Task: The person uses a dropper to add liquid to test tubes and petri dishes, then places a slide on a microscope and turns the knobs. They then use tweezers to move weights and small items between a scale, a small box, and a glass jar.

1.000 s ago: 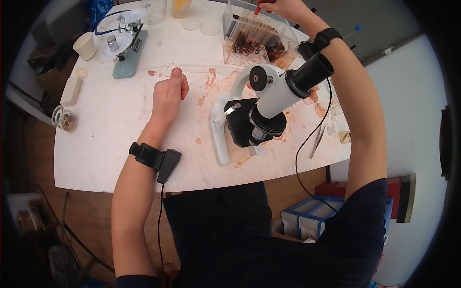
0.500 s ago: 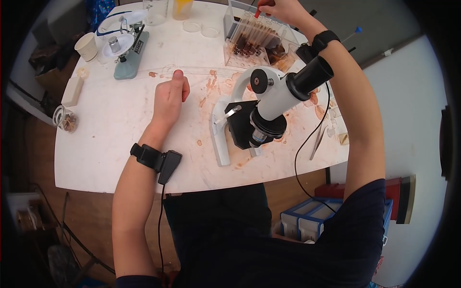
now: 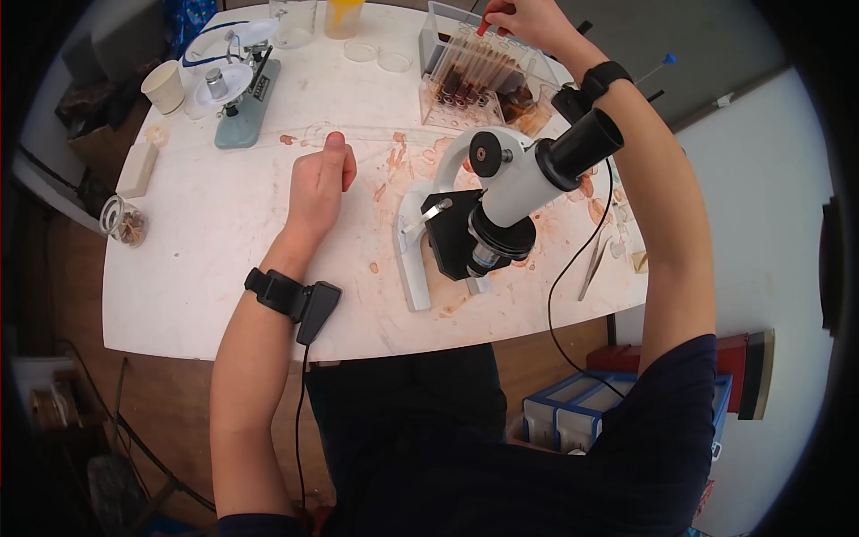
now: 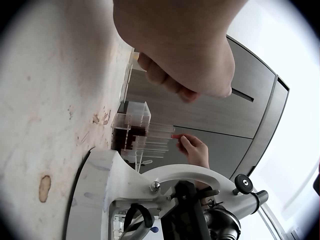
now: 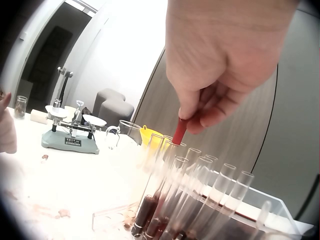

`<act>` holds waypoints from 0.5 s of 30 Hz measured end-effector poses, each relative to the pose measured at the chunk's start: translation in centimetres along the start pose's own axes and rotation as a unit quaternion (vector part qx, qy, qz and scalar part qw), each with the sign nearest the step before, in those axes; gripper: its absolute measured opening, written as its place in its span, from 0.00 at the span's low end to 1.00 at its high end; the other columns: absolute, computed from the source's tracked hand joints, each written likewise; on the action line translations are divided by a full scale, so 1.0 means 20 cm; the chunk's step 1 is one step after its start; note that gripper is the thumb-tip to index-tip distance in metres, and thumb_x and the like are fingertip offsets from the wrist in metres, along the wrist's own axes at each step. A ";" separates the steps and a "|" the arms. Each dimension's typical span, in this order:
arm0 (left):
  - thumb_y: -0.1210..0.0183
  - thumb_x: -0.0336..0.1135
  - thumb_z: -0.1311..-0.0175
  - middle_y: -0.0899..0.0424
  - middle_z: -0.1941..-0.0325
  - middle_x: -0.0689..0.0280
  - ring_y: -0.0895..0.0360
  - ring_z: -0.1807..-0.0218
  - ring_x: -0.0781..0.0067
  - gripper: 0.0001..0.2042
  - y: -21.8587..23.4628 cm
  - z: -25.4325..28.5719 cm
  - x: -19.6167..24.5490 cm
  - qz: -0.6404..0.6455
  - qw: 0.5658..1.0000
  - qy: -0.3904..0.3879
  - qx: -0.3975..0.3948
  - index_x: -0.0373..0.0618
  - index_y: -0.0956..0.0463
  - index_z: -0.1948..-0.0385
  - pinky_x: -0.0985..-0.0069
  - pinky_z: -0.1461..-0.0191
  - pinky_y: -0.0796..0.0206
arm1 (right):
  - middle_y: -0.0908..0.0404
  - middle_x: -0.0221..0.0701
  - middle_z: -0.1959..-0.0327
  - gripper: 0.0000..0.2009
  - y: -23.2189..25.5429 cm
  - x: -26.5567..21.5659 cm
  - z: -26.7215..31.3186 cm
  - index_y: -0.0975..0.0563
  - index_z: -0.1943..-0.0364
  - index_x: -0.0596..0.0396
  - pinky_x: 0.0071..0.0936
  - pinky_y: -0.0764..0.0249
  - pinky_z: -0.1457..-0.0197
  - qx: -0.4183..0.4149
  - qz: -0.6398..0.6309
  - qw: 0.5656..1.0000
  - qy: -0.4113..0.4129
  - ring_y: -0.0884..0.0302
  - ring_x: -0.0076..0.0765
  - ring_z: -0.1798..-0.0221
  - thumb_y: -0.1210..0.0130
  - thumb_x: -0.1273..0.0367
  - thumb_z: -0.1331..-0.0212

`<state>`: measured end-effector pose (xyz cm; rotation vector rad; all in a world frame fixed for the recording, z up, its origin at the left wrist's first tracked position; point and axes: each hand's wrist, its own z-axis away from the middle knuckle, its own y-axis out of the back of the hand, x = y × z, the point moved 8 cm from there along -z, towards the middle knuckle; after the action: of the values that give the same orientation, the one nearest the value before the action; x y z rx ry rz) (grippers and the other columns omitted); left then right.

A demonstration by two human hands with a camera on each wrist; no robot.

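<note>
In the head view my right hand (image 3: 528,20) is at the far side of the table, above a rack of test tubes. Its thumb and fingers pinch the red rubber bulb (image 5: 180,131) of a dropper at the mouth of a tube; the stem below is hard to make out among the glass. Several test tubes (image 5: 227,177) stand in the clear rack (image 3: 436,112), some with dark red-brown liquid low down. My left hand (image 3: 318,183) rests over the table, left of the microscope, fingers loosely curled with the thumb on top and nothing held.
Between my arms stands a white microscope (image 3: 523,183). A balance scale (image 3: 240,125), a paper cup (image 3: 163,88), a glass jar (image 3: 123,222) and petri dishes (image 3: 395,61) are on the left and back of the table (image 3: 197,295). Tweezers (image 3: 594,268) lie at the right, and reddish stains mark the tabletop.
The head view has shifted very slightly. Both hands keep their places, the right still pinching the red bulb over the tubes.
</note>
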<state>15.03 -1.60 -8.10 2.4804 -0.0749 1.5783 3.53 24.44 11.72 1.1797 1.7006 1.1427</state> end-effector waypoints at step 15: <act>0.66 0.60 0.21 0.39 0.87 0.70 0.42 0.79 0.77 0.36 0.00 0.00 0.01 0.002 1.000 0.008 0.001 0.42 0.36 0.89 0.76 0.72 0.49 | 0.12 0.43 0.67 0.09 0.00 -0.01 0.01 0.15 0.62 0.63 0.33 0.18 0.57 -0.012 -0.016 0.999 -0.025 0.12 0.38 0.65 0.38 0.71 0.42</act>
<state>15.21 -1.60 -7.89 2.4703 -0.0749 1.6000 3.75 24.31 11.68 1.1533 1.6576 1.1019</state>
